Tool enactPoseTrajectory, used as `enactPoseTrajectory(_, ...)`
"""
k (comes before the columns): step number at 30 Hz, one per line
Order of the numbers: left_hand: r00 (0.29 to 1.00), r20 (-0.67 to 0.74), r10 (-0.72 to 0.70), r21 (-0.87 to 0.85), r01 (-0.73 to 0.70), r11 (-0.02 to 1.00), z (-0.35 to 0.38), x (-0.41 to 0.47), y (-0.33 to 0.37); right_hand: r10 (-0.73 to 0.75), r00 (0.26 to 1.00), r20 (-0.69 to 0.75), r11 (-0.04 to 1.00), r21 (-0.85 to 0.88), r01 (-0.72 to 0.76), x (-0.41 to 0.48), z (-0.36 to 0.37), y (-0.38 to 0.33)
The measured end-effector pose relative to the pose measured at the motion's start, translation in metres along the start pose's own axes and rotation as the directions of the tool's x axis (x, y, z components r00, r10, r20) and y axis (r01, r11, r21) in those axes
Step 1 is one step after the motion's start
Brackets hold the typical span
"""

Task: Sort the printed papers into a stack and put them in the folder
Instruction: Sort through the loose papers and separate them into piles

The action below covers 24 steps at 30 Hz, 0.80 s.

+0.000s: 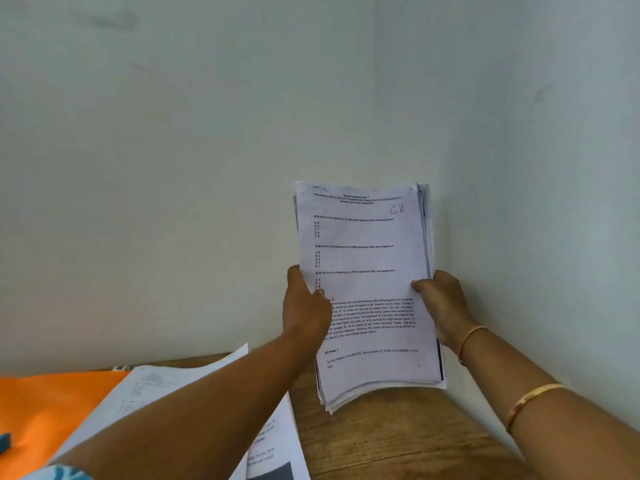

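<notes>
stack of printed papers point(367, 271) held upright over the surface's point(381, 441) far right corner; left hand point(304, 306) and right hand point(443, 303) grip its side edges, fingers point(294, 275) curled round it. orange folder point(41, 410) lies at the left edge, partly under loose sheets point(156, 389).

The white printed paper stack point(367, 289) hides your fingers behind it; the flat orange folder point(52, 410) runs off the left edge; your left forearm point(207, 403) half-covers loose white sheets point(156, 386).

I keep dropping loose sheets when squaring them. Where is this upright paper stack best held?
Grip the paper stack at its two long edges near mid-height, left hand and right hand coming from either side: it stands tall and upright, and its sheets fan at the bottom.
</notes>
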State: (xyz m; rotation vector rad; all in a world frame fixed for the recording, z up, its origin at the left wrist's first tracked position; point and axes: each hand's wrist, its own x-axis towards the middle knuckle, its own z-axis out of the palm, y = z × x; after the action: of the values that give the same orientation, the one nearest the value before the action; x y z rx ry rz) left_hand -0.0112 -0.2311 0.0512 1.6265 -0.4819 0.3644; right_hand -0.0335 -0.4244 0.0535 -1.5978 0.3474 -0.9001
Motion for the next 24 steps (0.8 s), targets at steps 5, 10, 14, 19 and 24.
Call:
enactPoseTrajectory(5, 0.999, -0.037, 0.033, 0.037, -0.031, 0.999, 0.001, -0.01, -0.003, -0.126, 0.991, -0.049, 0.992, 0.005, 0.126, -0.035, -0.008, -0.005)
enactPoseTrajectory(10, 0.999, 0.016, -0.037, 0.097, 0.035, 0.995, -0.003, -0.023, -0.026, -0.097, 0.995, 0.013, 0.994, 0.046, 0.097, -0.058, -0.014, 0.016)
enactPoseTrajectory(14, 0.992, 0.062, -0.107, 0.143, 0.097, 0.985, -0.008, -0.029, -0.038, -0.109, 0.992, 0.057, 0.994, -0.007, 0.11, -0.065, -0.013, 0.026)
enactPoseTrajectory(19, 0.992, 0.081, -0.096, 0.161, 0.082, 0.984, -0.017, -0.03, -0.037, -0.18, 0.982, 0.05, 0.981, -0.069, 0.183, -0.068, -0.011, 0.023)
enactPoseTrajectory(24, 1.0, 0.026, 0.011, 0.094, -0.013, 0.996, -0.021, -0.029, -0.03, -0.284, 0.958, -0.035, 0.959, -0.03, 0.283, -0.07, -0.005, 0.011)
